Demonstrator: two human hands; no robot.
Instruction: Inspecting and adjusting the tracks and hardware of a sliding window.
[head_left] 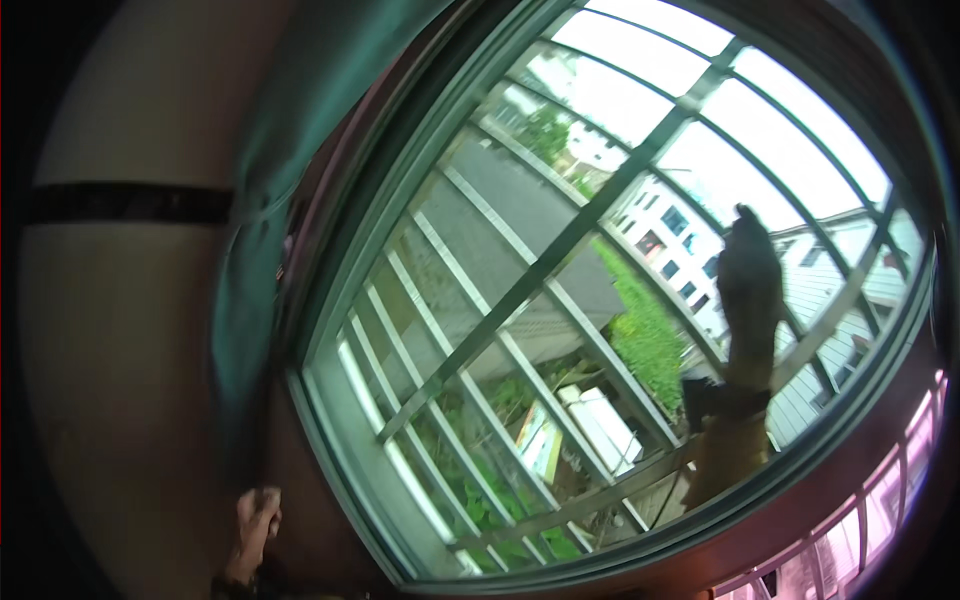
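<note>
A large window in a greenish metal frame fills the middle and right of the view, with a grid of metal bars across it. Raised in front of its right part, my right hand appears dark against the light. Its fingers look stretched upward and close together; blur hides whether they touch the glass or bars. A dark band circles that wrist. Low on the left, my left hand is closed beside the reddish-brown window surround, below a teal curtain. Anything inside its fingers is hidden.
The curtain hangs gathered along the window's left side. A pale wall with a dark horizontal strip stands at the left. Outside are a grey roof, green plants, white buildings and some boards. Pinkish barred panes show at lower right.
</note>
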